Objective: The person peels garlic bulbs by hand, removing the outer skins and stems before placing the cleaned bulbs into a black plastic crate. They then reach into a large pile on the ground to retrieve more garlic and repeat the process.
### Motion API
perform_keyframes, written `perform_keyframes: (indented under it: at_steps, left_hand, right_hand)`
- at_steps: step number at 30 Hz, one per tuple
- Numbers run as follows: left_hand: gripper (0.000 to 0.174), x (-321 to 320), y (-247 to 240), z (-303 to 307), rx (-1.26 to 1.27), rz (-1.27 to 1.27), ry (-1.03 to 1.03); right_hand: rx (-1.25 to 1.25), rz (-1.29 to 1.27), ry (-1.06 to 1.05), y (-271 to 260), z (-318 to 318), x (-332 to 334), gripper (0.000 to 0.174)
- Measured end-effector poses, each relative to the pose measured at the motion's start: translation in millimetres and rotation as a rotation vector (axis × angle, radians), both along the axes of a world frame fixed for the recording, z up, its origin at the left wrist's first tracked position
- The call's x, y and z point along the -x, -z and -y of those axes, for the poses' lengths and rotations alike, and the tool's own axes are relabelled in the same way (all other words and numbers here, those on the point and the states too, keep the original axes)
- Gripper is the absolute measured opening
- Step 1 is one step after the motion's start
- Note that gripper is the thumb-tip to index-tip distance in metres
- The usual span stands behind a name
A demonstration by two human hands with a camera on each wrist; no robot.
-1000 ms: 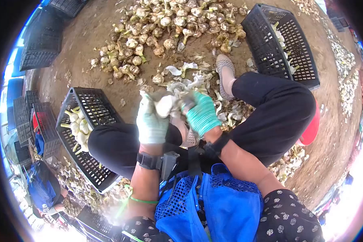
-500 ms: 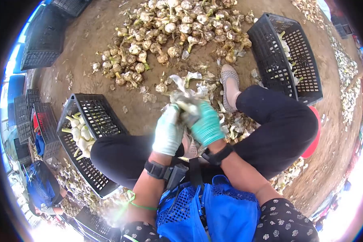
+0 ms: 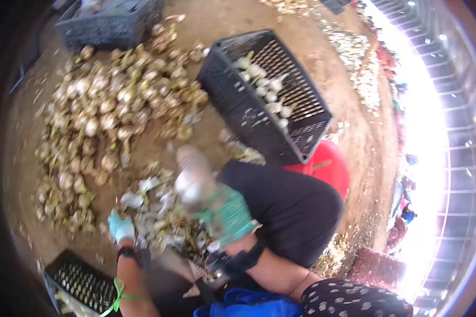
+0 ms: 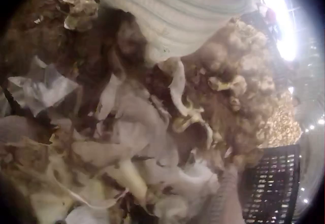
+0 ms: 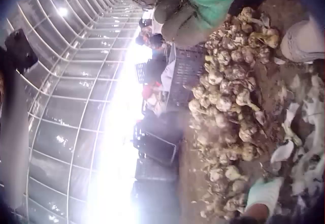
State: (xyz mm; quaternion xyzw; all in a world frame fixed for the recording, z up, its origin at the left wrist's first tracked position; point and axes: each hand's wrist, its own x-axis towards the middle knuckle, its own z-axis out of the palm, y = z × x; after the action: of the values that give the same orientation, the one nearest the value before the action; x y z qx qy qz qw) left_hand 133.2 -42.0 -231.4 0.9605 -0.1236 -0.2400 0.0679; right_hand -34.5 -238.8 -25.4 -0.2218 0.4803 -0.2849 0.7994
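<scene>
In the head view, my left hand (image 3: 121, 227), in a pale glove, is over peelings (image 3: 154, 219) beside the heap of garlic (image 3: 103, 105). Its fingers look loosely spread, with nothing seen in them; in the left wrist view mostly the glove (image 4: 177, 23) shows. Apart from it, my right hand (image 3: 227, 214), in a green glove, is beside the bent knee. It grips a blurred whitish garlic bulb (image 3: 191, 188). In the right wrist view the dirty grey fingers (image 5: 180, 23) of that hand are curled, and the heap lies beyond them.
A black crate (image 3: 248, 113) with white bulbs stands beyond the right knee, by a red round object (image 3: 330, 169). Another crate (image 3: 84, 282) is at lower left, and one (image 3: 108, 26) stands behind the heap. A shoe (image 5: 304, 41) rests near the peelings.
The head view has swung toward the right-hand crate. My hands, together over the peelings before, have parted: the left is by the heap, the right nearer the crate with the bulb.
</scene>
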Motion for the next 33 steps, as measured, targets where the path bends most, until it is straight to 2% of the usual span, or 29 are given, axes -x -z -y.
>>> perform_keyframes:
  at_steps: [1,2,3,4,5,7,8,10,11,13,14,15,17,18,20,21,22,23,24,25,26,27,28,29,31,33]
  left_hand:
    - [0.051,-2.6,20.8,-8.2,-0.018,0.012,0.093]
    - [0.043,5.9,18.6,-8.1,0.067,0.173,0.13]
    - [0.042,0.6,30.6,-13.5,0.126,0.106,0.091]
    - [0.037,3.9,20.9,-10.8,0.189,0.069,0.07]
    - [0.035,7.5,3.1,-1.8,0.177,0.07,0.069]
    - [0.031,17.0,-25.2,10.1,0.438,-0.174,0.021]
    - [0.028,28.2,-54.7,21.6,0.549,-0.191,0.048]
    - [0.028,56.1,-106.3,34.2,0.69,-0.133,0.177]
    - [0.032,66.9,-120.6,33.5,0.714,-0.06,0.275]
    - [0.038,84.2,-135.9,30.3,0.733,-0.133,0.319]
    - [0.043,89.2,-147.7,25.0,0.788,-0.147,0.391]
    - [0.043,95.5,-151.3,22.9,0.793,-0.132,0.392]
    - [0.047,108.7,-155.7,16.8,0.863,0.087,0.337]
    - [0.047,113.4,-164.6,13.0,0.858,0.096,0.339]
    - [0.052,119.7,-184.2,3.4,0.897,0.029,0.27]
    - [0.054,124.9,-206.5,2.8,0.887,-0.145,0.161]
    - [0.055,127.7,-225.4,2.2,0.875,-0.084,0.218]
    - [0.056,127.4,-218.1,-5.3,0.859,-0.042,0.281]
    - [0.058,129.8,-221.9,-6.1,0.877,-0.157,0.195]
    - [0.059,129.7,-231.2,-6.0,0.773,-0.145,0.241]
    - [0.06,133.2,-234.0,-10.3,0.829,-0.09,0.268]
    - [0.059,134.2,-235.7,-14.5,0.859,-0.11,0.267]
    - [0.06,134.6,-243.2,-14.6,0.887,-0.13,0.25]
    - [0.059,133.8,-247.9,-18.1,0.882,-0.316,0.142]
    - [0.059,133.6,-234.2,-24.5,1.005,-0.321,0.144]
    - [0.06,132.2,-233.3,-30.5,1.028,-0.41,0.096]
  right_hand:
    - [0.148,-0.1,-0.2,45.8,-11.7,11.3,0.012]
    - [0.515,-0.391,-0.465,15.8,-10.5,3.1,0.02]
    - [0.197,-0.28,-0.31,26.5,-18.0,-3.8,0.025]
    - [0.292,-0.262,-0.435,21.5,-20.0,-8.5,0.027]
    - [0.366,-0.334,-0.511,39.2,-27.9,-9.9,0.025]
    - [0.72,-0.659,-0.718,59.5,-41.2,-8.2,0.025]
    - [0.74,-0.641,-0.715,58.9,-47.7,-9.9,0.025]
    - [1.012,-0.75,-0.828,54.6,-57.0,-9.9,0.026]
    - [1.028,-0.74,-0.816,56.7,-62.0,-5.7,0.026]
    - [1.12,-0.668,-0.791,48.6,-67.7,0.7,0.028]
    - [0.973,-0.629,-0.866,44.3,-67.8,5.7,0.03]
    - [0.987,-0.621,-0.862,37.9,-69.4,6.4,0.03]
    - [0.964,-0.581,-0.92,28.0,-75.6,10.3,0.03]
    - [0.966,-0.569,-0.918,23.2,-78.2,13.3,0.03]
    - [1.009,-0.597,-0.94,17.3,-85.2,18.9,0.03]
    - [1.134,-0.512,-0.796,15.1,-90.9,24.2,0.025]
    - [1.059,-0.459,-0.911,17.6,-89.2,24.1,0.019]
    - [1.04,-0.432,-0.923,18.5,-92.3,23.4,0.018]
    - [1.238,-0.435,-0.864,19.7,-96.7,26.8,0.02]
    - [1.224,-0.48,-0.934,27.7,-98.0,30.7,0.033]
    - [1.159,-0.476,-0.952,22.9,-98.8,31.5,0.034]
    - [1.209,-0.393,-0.89,16.8,-100.7,28.8,0.032]
    - [1.202,-0.432,-0.905,5.7,-102.0,33.2,0.031]
    - [1.095,-0.485,-1.022,-14.2,-99.6,31.0,0.031]
    - [1.064,-0.364,-0.938,-2.9,-101.5,34.4,0.03]
    - [1.057,-0.369,-0.974,-3.4,-101.2,36.2,0.028]
